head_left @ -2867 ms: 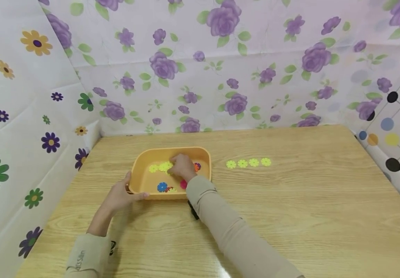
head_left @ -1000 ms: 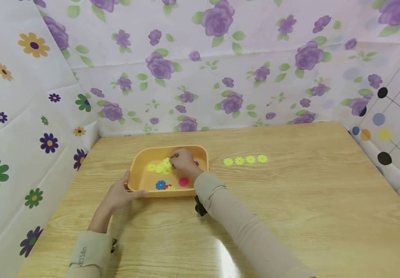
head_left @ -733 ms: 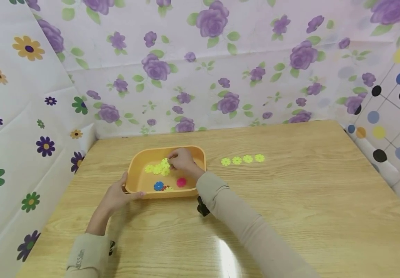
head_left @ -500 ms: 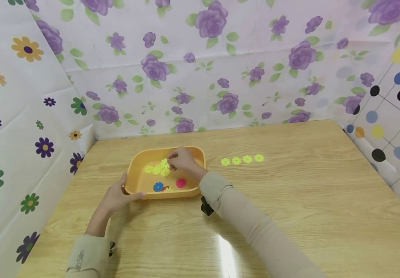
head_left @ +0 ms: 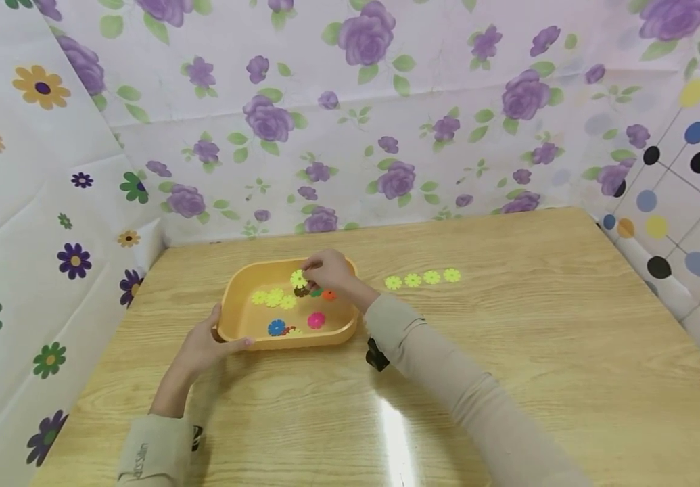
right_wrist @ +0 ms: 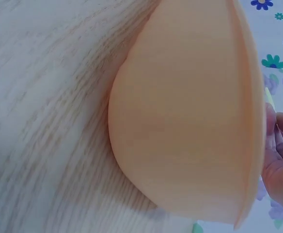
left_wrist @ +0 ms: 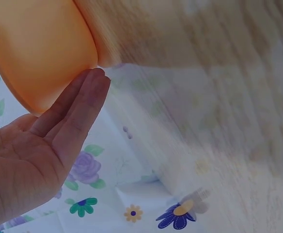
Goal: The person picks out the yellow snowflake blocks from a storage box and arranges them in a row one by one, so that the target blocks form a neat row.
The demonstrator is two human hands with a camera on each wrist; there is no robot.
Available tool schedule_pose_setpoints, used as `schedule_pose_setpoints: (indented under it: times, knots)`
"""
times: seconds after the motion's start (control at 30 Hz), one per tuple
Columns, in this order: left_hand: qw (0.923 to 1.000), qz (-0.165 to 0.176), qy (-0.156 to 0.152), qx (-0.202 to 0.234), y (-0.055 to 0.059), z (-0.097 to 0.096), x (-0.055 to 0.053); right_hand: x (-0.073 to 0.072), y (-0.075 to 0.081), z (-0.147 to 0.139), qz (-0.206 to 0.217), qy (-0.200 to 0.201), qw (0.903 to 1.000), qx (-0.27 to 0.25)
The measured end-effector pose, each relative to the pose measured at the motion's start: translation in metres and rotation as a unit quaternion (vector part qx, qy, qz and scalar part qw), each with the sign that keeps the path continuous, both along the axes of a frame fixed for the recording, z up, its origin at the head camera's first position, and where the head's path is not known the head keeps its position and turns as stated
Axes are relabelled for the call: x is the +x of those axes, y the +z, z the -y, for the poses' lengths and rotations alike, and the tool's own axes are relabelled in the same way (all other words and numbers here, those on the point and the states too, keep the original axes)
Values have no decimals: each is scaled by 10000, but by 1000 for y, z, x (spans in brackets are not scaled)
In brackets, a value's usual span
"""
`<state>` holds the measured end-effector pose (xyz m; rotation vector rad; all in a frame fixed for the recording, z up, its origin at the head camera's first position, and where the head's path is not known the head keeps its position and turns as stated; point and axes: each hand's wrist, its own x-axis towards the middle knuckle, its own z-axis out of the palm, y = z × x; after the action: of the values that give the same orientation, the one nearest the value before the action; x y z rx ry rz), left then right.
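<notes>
My left hand (head_left: 199,343) holds the front left corner of an orange plastic basin (head_left: 301,343), thumb along the front rim, fingers against its outer side. In the left wrist view, those fingers (left_wrist: 78,104) lie fairly straight on the basin wall. Over the right part of the basin, my right hand (head_left: 333,272) pinches a yellow flower-shaped plastic disc (head_left: 298,279) between thumb and fingertips. More yellow discs (head_left: 274,297) lie inside, with a blue disc (head_left: 276,327), a pink disc (head_left: 316,320), an orange disc (head_left: 329,295) and a few partly hidden ones. The basin wall (right_wrist: 185,116) covers much of the right wrist view.
Several yellow discs (head_left: 412,279) lie in a row on the wooden table (head_left: 508,352), right of the basin. A floral sheet (head_left: 423,122) hangs behind the table, with patterned sheets at both sides.
My right hand has lifted a yellow disc up from the pile and shifted slightly right, exposing dark, green and orange discs beneath. The left hand keeps its hold on the basin.
</notes>
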<state>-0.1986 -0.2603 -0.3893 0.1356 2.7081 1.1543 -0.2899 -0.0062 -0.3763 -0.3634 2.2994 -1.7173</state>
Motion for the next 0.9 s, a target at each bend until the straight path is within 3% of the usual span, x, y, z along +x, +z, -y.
schedule_pose_setpoints:
  times: [0.37, 0.9]
  knots:
    - [9999, -73, -4, -129, 0, 0, 1, 4, 5, -17, -120, -39, 9997, 210]
    - [9999, -79, -38, -134, -1, 1, 1, 12, 7, -43, 3, -55, 9999, 98]
